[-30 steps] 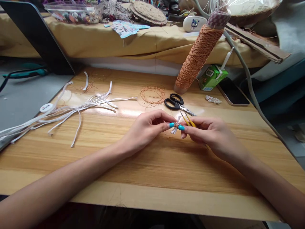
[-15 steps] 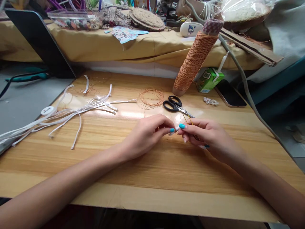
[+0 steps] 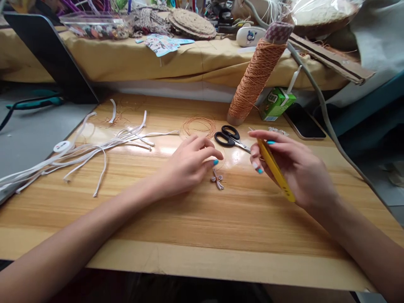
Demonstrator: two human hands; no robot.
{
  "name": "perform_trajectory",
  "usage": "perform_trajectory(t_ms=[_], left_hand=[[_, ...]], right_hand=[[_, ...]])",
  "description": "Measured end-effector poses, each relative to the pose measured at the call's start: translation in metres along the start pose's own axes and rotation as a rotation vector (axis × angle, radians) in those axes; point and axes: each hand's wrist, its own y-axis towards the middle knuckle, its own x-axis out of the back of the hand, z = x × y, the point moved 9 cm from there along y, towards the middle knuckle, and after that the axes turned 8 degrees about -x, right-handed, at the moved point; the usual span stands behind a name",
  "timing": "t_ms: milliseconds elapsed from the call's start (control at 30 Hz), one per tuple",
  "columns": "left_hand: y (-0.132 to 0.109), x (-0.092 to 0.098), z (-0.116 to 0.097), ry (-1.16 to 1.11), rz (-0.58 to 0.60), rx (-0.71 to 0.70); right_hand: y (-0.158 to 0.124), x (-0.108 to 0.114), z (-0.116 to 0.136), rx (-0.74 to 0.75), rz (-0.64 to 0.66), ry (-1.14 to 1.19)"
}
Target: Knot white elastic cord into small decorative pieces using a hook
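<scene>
Cord knot down on table, tweezers in right hand

Near: smooth wood-grain table [image 3: 189,227], glossy in patches. Small cord knot [image 3: 217,181] lies flat on it, just beside the left thumb: pale cord, two round curls at the sides, loose ends fanned toward the viewer, orange thread bound around the middle. Left hand [image 3: 189,166] over the table, fingers loosely bent, narrow gap between thumb and forefinger, nothing seen in the grip. Right hand [image 3: 288,168] raised, closed around yellow tweezers [image 3: 276,169], slanted, slim, smooth-sided; tips hard to make out.

Mid: white cords [image 3: 121,139] in a loose, soft bundle at left, ends splayed. Scissors [image 3: 234,142], black looped handles, shiny metal blades partly behind the right hand. Thin orange thread coil [image 3: 198,126], round, loose.

Far: tilted spool [image 3: 259,75] wound with rough orange thread, green carton [image 3: 276,104] beside it, flat dark phone [image 3: 304,121]. Behind, wrinkled yellow cloth [image 3: 132,63] under a clear plastic box [image 3: 97,27] of colored beads and a coarse round mat [image 3: 192,23].
</scene>
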Motion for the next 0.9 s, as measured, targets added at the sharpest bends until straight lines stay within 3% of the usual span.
perform_trajectory(t_ms=[100, 233, 467, 600, 667, 733, 833, 900], left_hand=[[0.001, -0.001, -0.002, -0.005, 0.090, -0.052], [-0.002, -0.012, -0.007, -0.067, 0.221, -0.096], [-0.001, -0.014, -0.001, -0.047, 0.189, -0.077], [0.003, 0.000, 0.009, 0.102, 0.035, -0.026], [0.003, 0.022, 0.022, 0.277, -0.083, 0.044], [-0.004, 0.058, 0.041, 0.499, -0.218, 0.152], [-0.037, 0.135, 0.082, 0.716, -0.545, 0.438], [-0.074, 0.182, 0.117, 0.681, -0.783, 0.685]], right_hand=[[0.003, 0.009, 0.000, -0.024, -0.029, 0.076], [0.004, 0.006, -0.002, -0.004, 0.041, 0.182], [-0.004, -0.025, -0.008, 0.102, 0.281, 0.060], [0.002, -0.023, -0.024, 0.019, 0.229, -0.051], [0.005, -0.018, -0.029, -0.013, 0.175, -0.075], [0.006, -0.014, -0.030, -0.026, 0.136, -0.081], [0.006, -0.013, -0.029, -0.024, 0.118, -0.116], [0.006, -0.015, -0.030, -0.019, 0.123, -0.151]])
